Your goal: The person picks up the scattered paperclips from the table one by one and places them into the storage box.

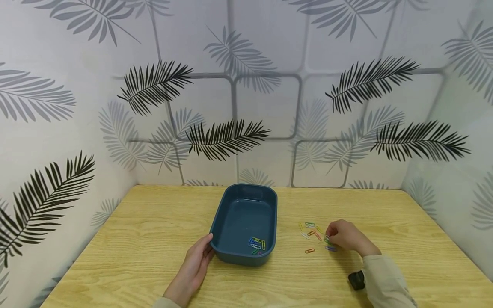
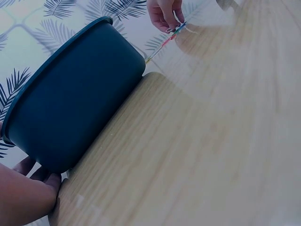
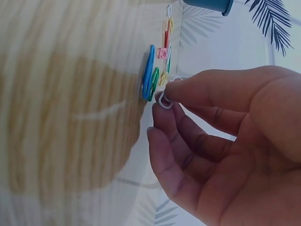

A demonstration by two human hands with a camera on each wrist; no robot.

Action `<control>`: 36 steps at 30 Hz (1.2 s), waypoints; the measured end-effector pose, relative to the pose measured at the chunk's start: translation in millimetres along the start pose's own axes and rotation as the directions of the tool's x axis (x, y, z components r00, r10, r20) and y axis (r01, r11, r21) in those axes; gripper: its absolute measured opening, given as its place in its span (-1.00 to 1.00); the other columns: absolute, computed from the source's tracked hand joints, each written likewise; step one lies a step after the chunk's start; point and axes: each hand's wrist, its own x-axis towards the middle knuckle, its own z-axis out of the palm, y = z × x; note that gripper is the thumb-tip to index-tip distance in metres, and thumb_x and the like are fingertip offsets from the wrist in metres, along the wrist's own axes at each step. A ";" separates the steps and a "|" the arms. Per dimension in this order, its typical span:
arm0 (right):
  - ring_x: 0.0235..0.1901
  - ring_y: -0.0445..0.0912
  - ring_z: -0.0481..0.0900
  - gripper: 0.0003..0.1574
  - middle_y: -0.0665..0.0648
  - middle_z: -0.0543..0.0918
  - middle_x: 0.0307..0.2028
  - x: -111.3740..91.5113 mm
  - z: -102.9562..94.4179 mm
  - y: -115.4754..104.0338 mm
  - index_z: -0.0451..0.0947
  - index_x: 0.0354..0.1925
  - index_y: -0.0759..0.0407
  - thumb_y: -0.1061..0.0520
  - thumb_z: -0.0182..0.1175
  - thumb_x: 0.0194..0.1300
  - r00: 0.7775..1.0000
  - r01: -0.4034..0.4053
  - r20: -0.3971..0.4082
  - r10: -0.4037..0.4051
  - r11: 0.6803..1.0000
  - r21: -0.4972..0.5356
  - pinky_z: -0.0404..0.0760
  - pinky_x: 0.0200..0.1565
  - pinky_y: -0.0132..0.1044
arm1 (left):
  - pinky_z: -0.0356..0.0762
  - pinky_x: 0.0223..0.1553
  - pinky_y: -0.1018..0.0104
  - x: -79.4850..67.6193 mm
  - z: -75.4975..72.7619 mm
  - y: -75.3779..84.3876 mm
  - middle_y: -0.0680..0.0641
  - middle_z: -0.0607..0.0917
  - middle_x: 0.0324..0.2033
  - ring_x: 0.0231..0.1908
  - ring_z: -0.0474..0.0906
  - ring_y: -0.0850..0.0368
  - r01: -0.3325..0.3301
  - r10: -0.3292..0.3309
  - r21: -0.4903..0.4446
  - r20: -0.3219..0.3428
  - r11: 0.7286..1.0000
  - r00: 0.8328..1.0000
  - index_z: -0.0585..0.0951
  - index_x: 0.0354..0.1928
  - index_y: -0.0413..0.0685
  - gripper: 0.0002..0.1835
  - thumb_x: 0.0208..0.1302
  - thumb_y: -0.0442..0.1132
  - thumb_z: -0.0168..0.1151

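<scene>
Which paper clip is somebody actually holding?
The white clip, pinched by the right hand; the other clips lie on the table or in the tub.

Our left hand (image 2: pixel 29 195) holds dark blue tub (image 2: pixel 77 94) on counter (image 2: pixel 211 127); beyond tub, our right hand (image 2: pixel 164 13) at coloured clips (image 2: pixel 166 42).

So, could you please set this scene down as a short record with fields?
surface: wood-grain table
container: blue bin, upright on the table
in the container: several paper clips of mixed colours, gathered at the near right
left hand: holds the bin at its near left corner
right hand: pinches a white clip, to the right of the bin
loose on the table: clips of mixed colours, including a blue clip near the right hand
background: leaf-patterned wall
</scene>
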 end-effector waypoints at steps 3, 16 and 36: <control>-0.49 -0.11 0.38 -0.88 0.02 0.55 -0.50 -0.1 0.1 0.1 0.53 -0.47 0.25 0.42 0.17 0.08 1.000 -0.007 -0.005 0.007 1.000 0.009 0.43 -0.42 -0.22 | 0.11 0.36 0.11 0.0 -0.7 -0.5 -0.36 0.27 0.32 0.27 0.24 -0.01 0.002 -0.002 0.002 0.000 1.000 1.000 0.17 0.35 -0.51 -0.33 0.47 -0.09 0.03; -0.49 -0.12 0.43 -0.97 0.03 0.55 -0.49 8.0 -1.2 -12.3 0.55 -0.39 0.32 0.33 0.20 0.18 0.999 -0.009 -0.049 0.014 0.995 0.100 0.47 -0.44 -0.23 | 0.25 0.28 0.22 -1.4 -4.3 0.6 -0.28 0.40 0.22 0.18 0.36 0.08 -0.020 0.020 -0.005 -0.019 1.000 1.000 0.20 0.32 -0.53 -0.38 0.48 -0.14 0.02; -0.20 0.19 0.61 -0.71 0.27 0.64 -0.24 38.3 3.7 -62.7 0.52 0.01 0.44 0.29 0.15 0.37 0.978 0.041 -0.199 0.069 0.865 0.500 0.64 -0.12 0.03 | 0.19 0.31 0.18 -0.3 -0.4 -0.8 -0.31 0.35 0.26 0.19 0.33 0.08 -0.016 0.016 -0.002 0.005 1.000 1.000 0.18 0.33 -0.53 -0.36 0.48 -0.12 0.02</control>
